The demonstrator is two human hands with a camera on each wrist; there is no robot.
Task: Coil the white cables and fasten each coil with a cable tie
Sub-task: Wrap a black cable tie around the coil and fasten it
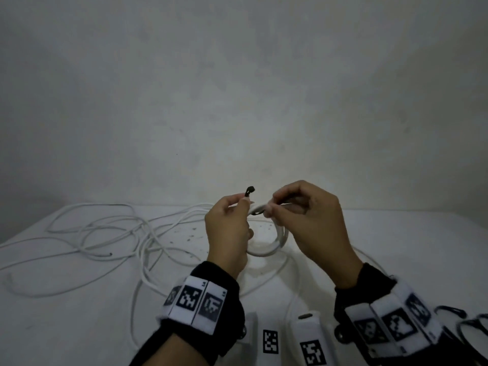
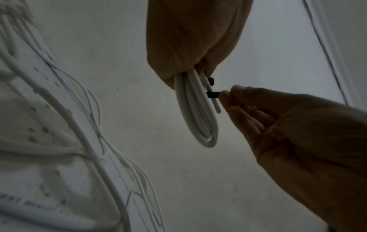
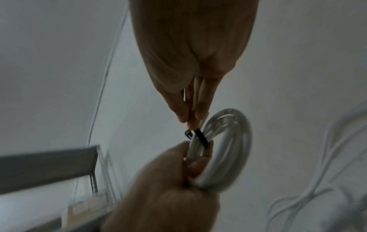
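a small white coil (image 1: 269,243) is held up above the table (image 1: 396,247), hanging downward from the grip. a black tie (image 2: 212,95) is wrapped across its top, at right angles to the strands. the coil is pinched by the right hand (image 1: 311,223); the tie's end is pinched by the left hand (image 1: 228,228), the nearer one to it. the tie's band around the strands is shown only by the wrist views; the loose cables (image 1: 105,233) lying to the left on the table are shown whole only by the head view.

A bare, mottled grey-white wall (image 1: 237,88) rises directly behind the white table (image 1: 409,247); the light is dim.
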